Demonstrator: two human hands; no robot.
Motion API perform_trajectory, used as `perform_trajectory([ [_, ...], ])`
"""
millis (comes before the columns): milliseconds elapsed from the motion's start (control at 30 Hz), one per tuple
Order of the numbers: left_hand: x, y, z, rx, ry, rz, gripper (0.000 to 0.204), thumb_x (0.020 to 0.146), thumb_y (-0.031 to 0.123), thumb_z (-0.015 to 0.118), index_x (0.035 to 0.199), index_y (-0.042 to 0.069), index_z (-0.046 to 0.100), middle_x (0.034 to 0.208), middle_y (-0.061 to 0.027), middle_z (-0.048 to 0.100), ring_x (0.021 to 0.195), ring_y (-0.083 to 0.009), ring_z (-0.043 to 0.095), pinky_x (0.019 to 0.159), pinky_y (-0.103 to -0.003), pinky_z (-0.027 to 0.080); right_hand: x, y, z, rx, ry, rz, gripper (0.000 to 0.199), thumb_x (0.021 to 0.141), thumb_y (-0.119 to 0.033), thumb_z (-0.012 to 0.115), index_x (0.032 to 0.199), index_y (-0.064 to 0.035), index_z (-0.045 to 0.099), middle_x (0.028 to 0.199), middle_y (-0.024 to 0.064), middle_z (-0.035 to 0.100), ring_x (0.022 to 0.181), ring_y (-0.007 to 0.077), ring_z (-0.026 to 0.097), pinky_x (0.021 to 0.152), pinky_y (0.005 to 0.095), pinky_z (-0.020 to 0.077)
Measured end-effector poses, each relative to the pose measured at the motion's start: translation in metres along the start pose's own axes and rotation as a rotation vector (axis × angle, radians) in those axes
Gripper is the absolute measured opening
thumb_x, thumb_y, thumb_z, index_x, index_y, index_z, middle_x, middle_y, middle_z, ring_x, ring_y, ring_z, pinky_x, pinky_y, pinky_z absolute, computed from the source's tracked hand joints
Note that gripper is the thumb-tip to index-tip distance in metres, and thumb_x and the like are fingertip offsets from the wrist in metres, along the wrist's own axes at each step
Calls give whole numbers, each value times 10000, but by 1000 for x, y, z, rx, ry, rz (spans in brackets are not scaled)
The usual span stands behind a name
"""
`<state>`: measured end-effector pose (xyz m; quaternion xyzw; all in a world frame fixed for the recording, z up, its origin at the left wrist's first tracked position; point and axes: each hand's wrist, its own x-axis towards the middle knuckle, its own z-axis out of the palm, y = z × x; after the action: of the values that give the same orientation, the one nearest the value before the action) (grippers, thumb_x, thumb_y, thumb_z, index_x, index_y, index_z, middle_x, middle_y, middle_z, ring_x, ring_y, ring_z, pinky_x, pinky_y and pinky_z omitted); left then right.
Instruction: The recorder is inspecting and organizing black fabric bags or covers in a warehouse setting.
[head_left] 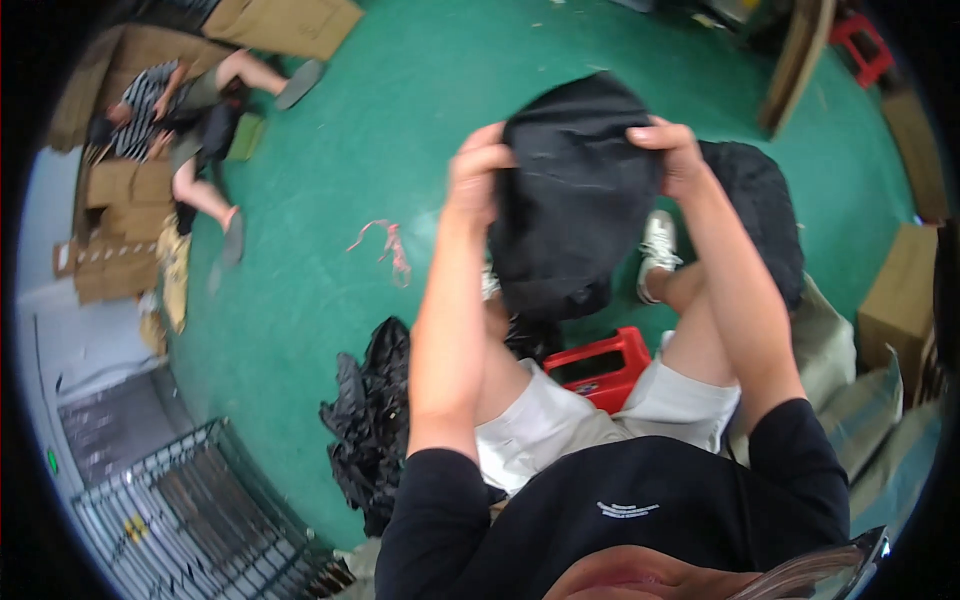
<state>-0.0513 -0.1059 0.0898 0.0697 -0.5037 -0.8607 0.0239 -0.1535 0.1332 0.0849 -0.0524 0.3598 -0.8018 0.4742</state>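
Note:
A black fabric piece (pixel 580 190), perhaps a bag or cover, hangs spread between my two hands in front of me. On its left edge my left hand (pixel 478 172) is closed, fingers curled over the cloth. At the upper right edge my right hand (pixel 672 155) grips it, with the thumb on the near side. Its lower end droops above the floor between my knees. Beyond my right forearm lies another black fabric item (pixel 757 210). A crumpled black heap (pixel 375 425) rests on the floor to my left.
A red plastic stool (pixel 610 370) is between my thighs. Pink string (pixel 393 250) lies on the green floor (pixel 300 330). Another person (pixel 160 105) reclines on cardboard at the far left. A metal rack (pixel 200 510) stands near left; cardboard boxes (pixel 897 285) and pale sacks (pixel 870 430) are at right.

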Motion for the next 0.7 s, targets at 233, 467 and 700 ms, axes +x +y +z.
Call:
perform_trajectory([
  [233,22,-30,-3,340,-12,-142,198,710,-43,566,863,-21,688,786,-15,669,714,-108,587,673,-249,454,7,6,3,25,52,-69,360,860,-83,608,1185,60,553,1084,176,667,925,277,685,873,378,557],
  [467,25,-41,-17,468,105,-149,184,913,141,616,852,-10,703,756,7,664,653,-72,548,625,-257,446,13,0,-21,240,45,-117,307,962,-175,517,1126,73,595,1083,186,677,930,274,687,858,381,566],
  [700,5,12,-9,-291,-46,-18,385,970,324,563,984,-48,661,968,-144,700,863,-223,685,819,-347,550,-7,-26,-45,187,37,-200,428,957,-263,520,1202,86,555,1190,206,629,1068,309,632,984,415,490],
])
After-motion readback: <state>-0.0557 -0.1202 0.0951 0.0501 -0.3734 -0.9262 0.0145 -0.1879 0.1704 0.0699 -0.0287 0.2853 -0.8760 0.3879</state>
